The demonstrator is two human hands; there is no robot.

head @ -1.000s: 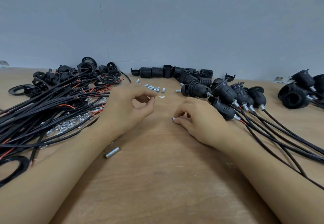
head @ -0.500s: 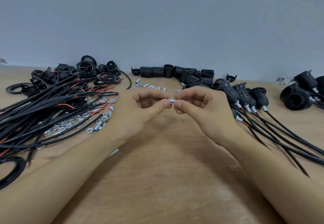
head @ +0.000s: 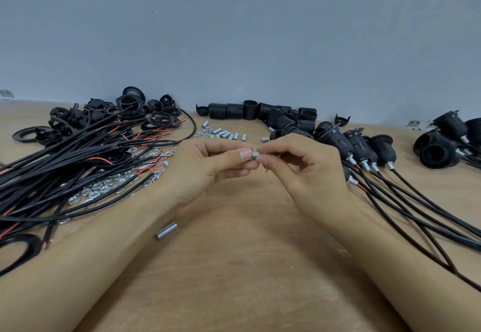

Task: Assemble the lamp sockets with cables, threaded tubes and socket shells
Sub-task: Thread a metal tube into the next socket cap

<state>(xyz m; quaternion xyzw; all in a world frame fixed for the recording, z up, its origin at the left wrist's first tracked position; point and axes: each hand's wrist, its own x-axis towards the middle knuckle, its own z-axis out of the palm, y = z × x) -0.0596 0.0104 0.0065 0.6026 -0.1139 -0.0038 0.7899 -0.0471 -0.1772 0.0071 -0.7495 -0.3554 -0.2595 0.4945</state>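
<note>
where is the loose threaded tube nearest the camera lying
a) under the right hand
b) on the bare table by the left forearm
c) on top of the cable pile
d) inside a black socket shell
b: the tube lies alone on the table right beside the left forearm, apart from the cables.

At the centre of the frame the left hand [head: 208, 165] and right hand [head: 299, 167] met above the counter [head: 247, 266], a short threaded tube [head: 255, 154] between their fingertips. A lone tube [head: 166, 230] lay on the counter below the left wrist. Cables [head: 65, 165] sprawled across the left, over scattered nuts [head: 104, 188], with rings [head: 130, 102] behind them. Loose tubes [head: 223, 134] sat at upper centre, socket shells [head: 260, 110] behind those. Assembled sockets [head: 359, 147] lay at right, their leads trailing toward the lower right.
</note>
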